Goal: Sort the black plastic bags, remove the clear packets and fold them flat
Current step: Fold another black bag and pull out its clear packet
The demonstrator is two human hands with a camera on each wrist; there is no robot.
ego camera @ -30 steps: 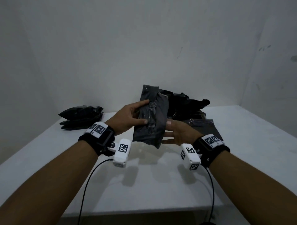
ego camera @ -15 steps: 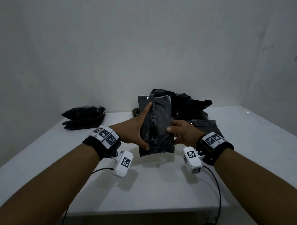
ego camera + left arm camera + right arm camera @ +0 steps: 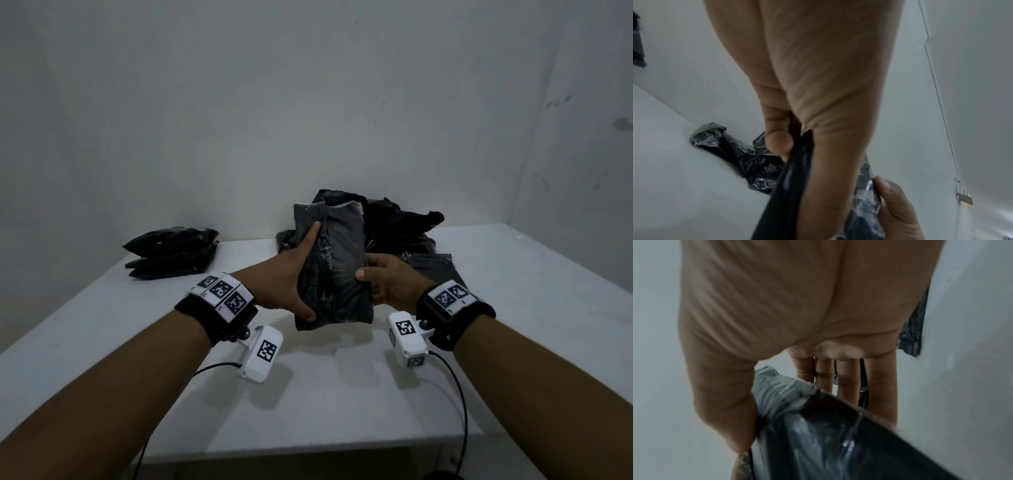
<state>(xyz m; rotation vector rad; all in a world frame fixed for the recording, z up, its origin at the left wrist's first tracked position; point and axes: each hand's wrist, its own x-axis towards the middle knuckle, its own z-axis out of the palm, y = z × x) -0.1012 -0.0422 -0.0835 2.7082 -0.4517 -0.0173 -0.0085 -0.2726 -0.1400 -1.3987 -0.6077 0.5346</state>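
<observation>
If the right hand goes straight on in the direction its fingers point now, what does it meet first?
Probably the loose heap of black bags behind the held bag: the right hand has its fingers pointing toward it, though depth is unclear.

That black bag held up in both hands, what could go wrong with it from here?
1. The black bag is glossy plastic, held above the table by the left hand and right hand; it could slip out.
2. If it drops, it may land in the loose pile of bags behind it and get mixed in again.
3. Its folds may spring open before it reaches the folded stack at far left.
</observation>
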